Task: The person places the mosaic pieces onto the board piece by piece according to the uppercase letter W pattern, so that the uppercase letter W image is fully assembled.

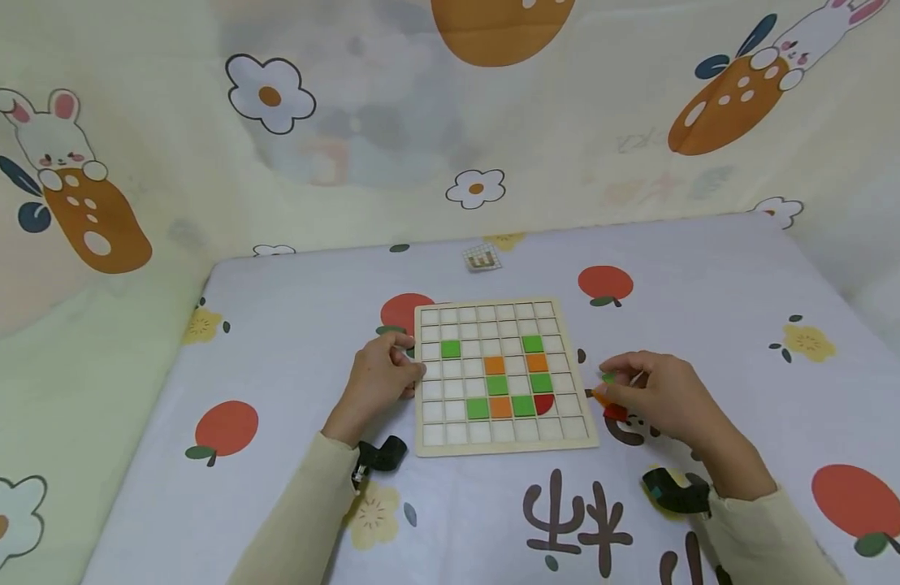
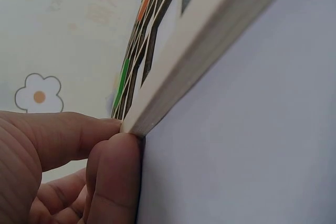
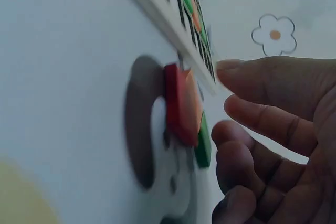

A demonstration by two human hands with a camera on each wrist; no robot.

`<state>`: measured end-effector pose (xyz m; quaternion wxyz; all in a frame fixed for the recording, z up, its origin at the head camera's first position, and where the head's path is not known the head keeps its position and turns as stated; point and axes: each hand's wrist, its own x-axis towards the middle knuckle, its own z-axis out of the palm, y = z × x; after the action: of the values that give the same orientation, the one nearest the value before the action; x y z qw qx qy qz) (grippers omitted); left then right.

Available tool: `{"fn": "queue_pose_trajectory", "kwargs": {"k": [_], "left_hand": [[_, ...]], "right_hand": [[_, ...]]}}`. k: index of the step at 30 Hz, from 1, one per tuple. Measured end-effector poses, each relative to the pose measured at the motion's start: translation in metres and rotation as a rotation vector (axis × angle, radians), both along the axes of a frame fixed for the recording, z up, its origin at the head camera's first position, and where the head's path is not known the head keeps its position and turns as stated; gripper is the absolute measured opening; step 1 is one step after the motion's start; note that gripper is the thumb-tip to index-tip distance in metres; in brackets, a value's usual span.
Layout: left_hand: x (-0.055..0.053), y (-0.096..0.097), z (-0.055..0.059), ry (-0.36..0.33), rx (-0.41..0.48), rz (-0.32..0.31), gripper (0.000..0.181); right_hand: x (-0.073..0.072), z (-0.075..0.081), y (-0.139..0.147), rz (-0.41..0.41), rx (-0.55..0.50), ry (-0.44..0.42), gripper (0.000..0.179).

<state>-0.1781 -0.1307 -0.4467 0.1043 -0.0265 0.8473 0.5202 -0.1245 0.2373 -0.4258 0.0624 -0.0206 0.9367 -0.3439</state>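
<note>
A square wooden grid board (image 1: 508, 443) lies flat on the cloth, with several green, orange and red pieces in its cells. At its left edge, my left hand (image 1: 380, 374) pinches the rim between thumb (image 2: 79, 137) and bent fingers. My right hand (image 1: 658, 398) hovers just past the board's right side, thumb and fingers apart around a gap. By its fingertips, partly hidden in the head view, lie a red piece (image 3: 178, 108), an orange piece (image 3: 191, 100) and a green piece (image 3: 203, 145). Nothing shows held in the right hand.
A small card with a grid pattern (image 1: 482, 257) lies beyond the board. The table wears a white cloth (image 1: 289, 341) printed with fruit and flowers. Behind it hangs a patterned curtain (image 1: 377, 187). Each wrist bears a small black camera (image 1: 380, 455).
</note>
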Motion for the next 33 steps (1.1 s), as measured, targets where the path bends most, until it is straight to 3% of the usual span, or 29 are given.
{"fn": "queue_pose_trajectory", "kwargs": {"k": [12, 33], "left_hand": [[0.000, -0.002, 0.002, 0.001, -0.031, -0.001, 0.039], [0.002, -0.001, 0.000, 0.005, 0.005, 0.001, 0.039]], "right_hand": [[0.008, -0.016, -0.002, -0.060, -0.011, -0.052, 0.028], [0.008, -0.018, -0.015, -0.102, 0.056, -0.057, 0.039]]}}
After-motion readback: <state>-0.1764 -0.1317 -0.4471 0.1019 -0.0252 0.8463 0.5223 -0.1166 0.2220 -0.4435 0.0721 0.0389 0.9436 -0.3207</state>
